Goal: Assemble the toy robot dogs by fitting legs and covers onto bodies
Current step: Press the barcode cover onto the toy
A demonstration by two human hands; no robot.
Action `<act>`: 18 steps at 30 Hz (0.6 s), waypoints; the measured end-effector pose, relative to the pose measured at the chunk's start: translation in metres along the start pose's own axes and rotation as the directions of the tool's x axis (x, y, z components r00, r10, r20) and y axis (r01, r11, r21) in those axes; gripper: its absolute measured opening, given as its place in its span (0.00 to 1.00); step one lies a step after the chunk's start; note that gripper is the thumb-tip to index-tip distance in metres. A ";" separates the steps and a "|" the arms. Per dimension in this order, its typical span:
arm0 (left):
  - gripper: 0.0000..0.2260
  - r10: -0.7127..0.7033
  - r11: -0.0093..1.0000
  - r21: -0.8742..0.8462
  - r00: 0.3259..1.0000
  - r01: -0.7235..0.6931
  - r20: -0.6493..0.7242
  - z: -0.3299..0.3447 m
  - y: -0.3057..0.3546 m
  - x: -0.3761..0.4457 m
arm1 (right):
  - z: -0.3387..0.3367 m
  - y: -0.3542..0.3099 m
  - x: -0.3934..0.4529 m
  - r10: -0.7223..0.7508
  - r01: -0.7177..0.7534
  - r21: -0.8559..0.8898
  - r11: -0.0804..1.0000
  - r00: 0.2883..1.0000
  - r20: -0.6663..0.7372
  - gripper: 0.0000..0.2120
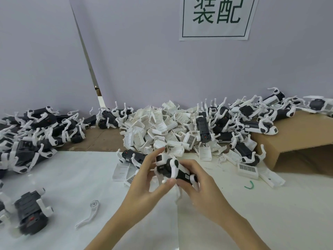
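Observation:
I hold a black toy dog body (168, 169) with white legs above the middle of the white table. My left hand (146, 179) pinches it from the left, thumb under one white leg and fingers at the front end by a white cover. My right hand (200, 184) grips the rear of the body, fingers curled round it. A heap of white covers (162, 127) lies just behind. A loose white leg (89, 213) lies on the table at the lower left.
Piles of black bodies with legs lie at the left (34, 134) and at the right (252, 120). One body (30, 212) sits at the near left. A cardboard box (302, 139) stands at the right. A green twist tie (249, 184) lies nearby.

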State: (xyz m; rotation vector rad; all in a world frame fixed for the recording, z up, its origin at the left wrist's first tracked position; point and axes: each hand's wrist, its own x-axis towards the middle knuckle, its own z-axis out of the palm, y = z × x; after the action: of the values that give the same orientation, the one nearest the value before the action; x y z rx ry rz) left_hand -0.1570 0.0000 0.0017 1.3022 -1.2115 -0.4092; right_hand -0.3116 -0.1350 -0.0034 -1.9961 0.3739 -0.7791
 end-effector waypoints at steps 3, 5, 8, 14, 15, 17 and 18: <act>0.38 0.073 0.981 0.181 0.997 -0.073 0.009 0.007 0.001 -0.004 | 0.005 0.003 -0.001 0.000 0.001 -0.049 0.999 1.000 0.015 0.21; 0.41 0.121 0.962 0.236 0.990 -0.134 0.069 0.011 -0.001 -0.007 | 0.008 0.002 0.000 0.005 -0.005 -0.063 0.998 1.000 0.000 0.21; 0.37 0.089 0.983 0.149 0.991 -0.104 0.104 0.012 0.002 -0.007 | 0.003 0.001 0.001 -0.029 0.026 -0.086 0.996 0.999 -0.034 0.19; 0.16 -0.108 0.986 -0.140 0.990 0.095 -0.088 0.010 0.004 0.001 | 0.006 0.003 -0.001 -0.041 0.039 -0.138 0.990 0.999 -0.007 0.23; 0.16 -0.137 0.975 -0.189 0.986 0.117 -0.096 0.008 0.002 0.003 | 0.007 0.002 -0.001 -0.037 0.035 -0.152 0.988 0.999 -0.016 0.23; 0.18 -0.195 0.941 -0.305 0.972 0.148 -0.129 0.002 0.000 0.006 | 0.008 0.002 -0.001 -0.008 0.009 -0.142 0.990 1.000 0.010 0.24; 0.19 -0.225 0.919 -0.358 0.964 0.162 -0.142 0.000 0.000 0.007 | 0.007 0.002 0.000 0.028 -0.023 -0.118 0.993 0.999 0.044 0.23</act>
State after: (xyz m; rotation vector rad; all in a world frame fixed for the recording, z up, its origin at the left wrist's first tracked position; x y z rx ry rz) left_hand -0.1540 -0.0058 0.0054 1.1295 -0.8164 -0.6050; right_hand -0.3072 -0.1313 -0.0073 -2.1111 0.4261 -0.7084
